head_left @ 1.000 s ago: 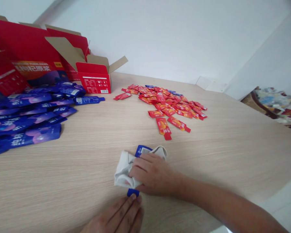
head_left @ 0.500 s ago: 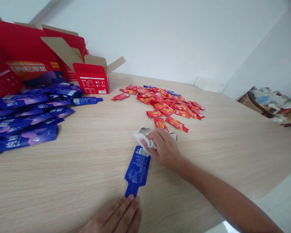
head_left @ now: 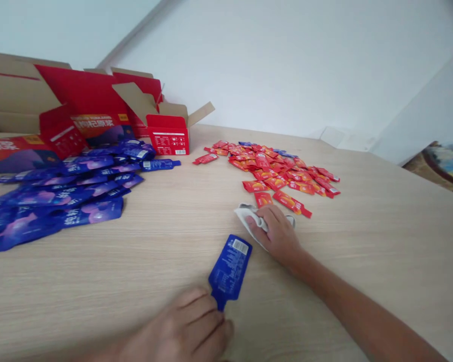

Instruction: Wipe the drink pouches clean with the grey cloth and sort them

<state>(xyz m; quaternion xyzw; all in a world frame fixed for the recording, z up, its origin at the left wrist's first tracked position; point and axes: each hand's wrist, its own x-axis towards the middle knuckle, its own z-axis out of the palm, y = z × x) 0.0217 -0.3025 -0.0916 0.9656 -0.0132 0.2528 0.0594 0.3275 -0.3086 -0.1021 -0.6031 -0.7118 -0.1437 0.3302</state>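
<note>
A blue sachet (head_left: 229, 270) lies flat on the wooden table (head_left: 362, 241), back side up, its narrow neck pointing toward me. My left hand (head_left: 184, 329) rests at the near edge with its fingertips pinching that neck. My right hand (head_left: 277, 232) lies just beyond the sachet's far end, fingers closed over a crumpled white cloth (head_left: 249, 217). The cloth is beside the sachet and does not cover it.
A heap of blue sachets (head_left: 60, 196) spreads over the left of the table. A pile of small red sachets (head_left: 279, 171) lies behind the cloth. Open red cartons (head_left: 98, 110) stand at the back left. A cluttered round table (head_left: 445, 163) shows at the far right.
My right hand has dragged the cloth away from me, off the blue sachet, which now lies uncovered. My left hand has closed on the neck. The view shifted a little to the left.
</note>
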